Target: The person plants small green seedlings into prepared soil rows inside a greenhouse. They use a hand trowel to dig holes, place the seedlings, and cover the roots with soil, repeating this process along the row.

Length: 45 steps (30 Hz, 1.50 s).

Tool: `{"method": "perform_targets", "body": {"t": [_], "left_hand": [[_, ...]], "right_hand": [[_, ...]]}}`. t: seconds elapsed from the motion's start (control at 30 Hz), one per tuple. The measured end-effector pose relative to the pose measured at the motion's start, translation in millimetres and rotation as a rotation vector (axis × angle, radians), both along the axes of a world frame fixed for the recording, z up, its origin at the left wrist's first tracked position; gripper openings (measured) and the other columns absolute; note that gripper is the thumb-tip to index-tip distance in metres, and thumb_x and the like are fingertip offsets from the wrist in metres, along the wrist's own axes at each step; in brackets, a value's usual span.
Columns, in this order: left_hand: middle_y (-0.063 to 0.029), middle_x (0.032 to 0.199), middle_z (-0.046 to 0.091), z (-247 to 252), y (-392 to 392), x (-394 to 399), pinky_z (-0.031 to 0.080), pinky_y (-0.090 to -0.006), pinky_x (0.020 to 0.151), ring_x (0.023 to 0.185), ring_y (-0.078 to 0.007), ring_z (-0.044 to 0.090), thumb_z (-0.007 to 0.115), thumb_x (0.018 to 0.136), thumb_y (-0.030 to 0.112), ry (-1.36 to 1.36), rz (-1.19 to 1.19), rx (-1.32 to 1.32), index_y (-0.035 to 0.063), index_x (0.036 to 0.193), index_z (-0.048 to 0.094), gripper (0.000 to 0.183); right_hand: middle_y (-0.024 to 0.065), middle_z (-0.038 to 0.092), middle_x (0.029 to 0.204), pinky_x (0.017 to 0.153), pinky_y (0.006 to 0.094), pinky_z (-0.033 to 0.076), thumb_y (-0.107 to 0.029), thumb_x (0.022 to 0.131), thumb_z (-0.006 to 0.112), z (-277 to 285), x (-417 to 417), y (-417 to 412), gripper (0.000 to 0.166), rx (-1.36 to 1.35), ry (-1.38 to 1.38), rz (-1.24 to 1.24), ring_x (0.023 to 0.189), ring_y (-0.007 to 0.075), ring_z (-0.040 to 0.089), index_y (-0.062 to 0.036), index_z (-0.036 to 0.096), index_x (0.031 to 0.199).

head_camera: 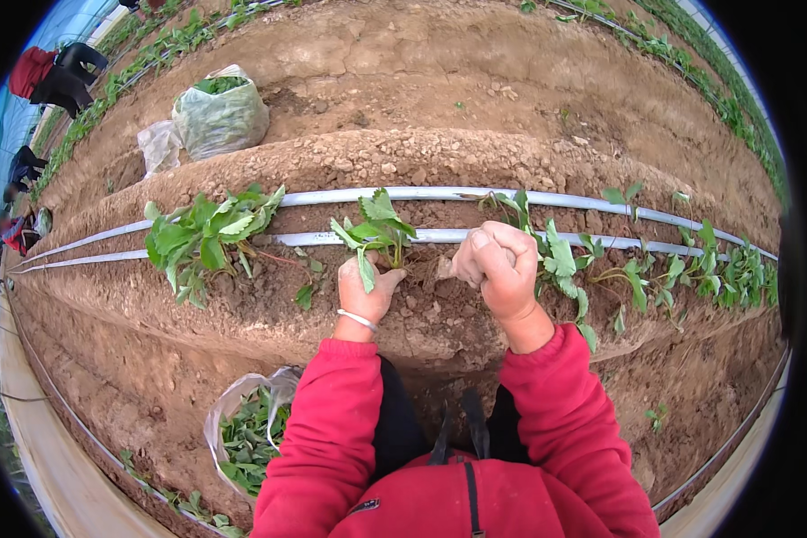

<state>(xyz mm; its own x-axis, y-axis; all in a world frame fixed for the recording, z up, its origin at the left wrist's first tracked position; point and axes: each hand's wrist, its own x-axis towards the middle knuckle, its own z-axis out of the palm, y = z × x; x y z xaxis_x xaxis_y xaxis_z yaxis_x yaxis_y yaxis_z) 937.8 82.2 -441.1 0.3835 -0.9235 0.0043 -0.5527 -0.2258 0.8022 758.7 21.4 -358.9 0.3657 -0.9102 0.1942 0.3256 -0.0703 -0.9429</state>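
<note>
My left hand (370, 289) is at the base of a small strawberry plant (380, 225), thumb and fingers around its stems, with a leaf hanging over the back of the hand. To its right my right hand (497, 265) is closed above the soil, pinching a small brownish piece (445, 267) that I cannot identify. Two pale drip irrigation tubes (403, 194) run along the raised bed beyond my hands. A bushier strawberry plant (205, 239) grows to the left, and further strawberry plants (561, 259) stand to the right of my right hand.
A plastic bag of leaves (250, 430) stands open in the furrow beside my left sleeve. Another full bag (220, 114) sits beyond the bed, next to a crumpled clear bag (160, 144). Several people are at the far left, one a bent person (60, 77) in red and black.
</note>
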Motion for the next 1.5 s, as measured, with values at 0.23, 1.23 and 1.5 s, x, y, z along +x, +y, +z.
{"method": "perform_targets", "body": {"t": [0.23, 1.23, 1.5], "left_hand": [[-0.0139, 0.068, 0.065, -15.8, -3.0, 5.3, 0.048, -0.0333, 0.061, 0.062, -0.0235, 0.063, 0.076, 0.058, 0.013, -0.171, -0.083, -0.009, -0.0007, 0.075, 0.067, 0.023], [-0.0154, 0.086, 0.062, -18.2, -14.0, 7.2, 0.046, -0.0413, 0.075, 0.084, -0.0351, 0.057, 0.073, 0.054, 0.016, -0.014, -0.231, 0.058, 0.0037, 0.093, 0.063, 0.042], [-0.0196, 0.080, 0.059, -32.8, 1.5, 4.3, 0.046, -0.0466, 0.073, 0.081, -0.0392, 0.057, 0.075, 0.059, 0.023, -0.286, -0.211, -0.026, 0.0017, 0.086, 0.058, 0.039]], "right_hand": [[0.0008, 0.046, 0.050, 0.046, 0.0242, 0.037, -0.009, 0.088, 0.050, -5.0, 20.5, -10.2, 0.032, -0.103, 0.085, -0.009, 0.046, 0.0069, 0.043, -0.0018, 0.046, 0.056], [0.0006, 0.047, 0.050, 0.045, 0.0240, 0.035, -0.008, 0.085, 0.051, -5.0, 18.4, -14.4, 0.032, -0.097, 0.155, -0.122, 0.047, 0.0064, 0.042, -0.0011, 0.047, 0.054], [0.0016, 0.033, 0.050, 0.042, 0.0260, 0.028, -0.010, 0.093, 0.035, 14.8, 7.3, -8.0, 0.034, -0.068, -0.212, -0.005, 0.043, 0.0099, 0.027, -0.0074, 0.032, 0.060]]}}
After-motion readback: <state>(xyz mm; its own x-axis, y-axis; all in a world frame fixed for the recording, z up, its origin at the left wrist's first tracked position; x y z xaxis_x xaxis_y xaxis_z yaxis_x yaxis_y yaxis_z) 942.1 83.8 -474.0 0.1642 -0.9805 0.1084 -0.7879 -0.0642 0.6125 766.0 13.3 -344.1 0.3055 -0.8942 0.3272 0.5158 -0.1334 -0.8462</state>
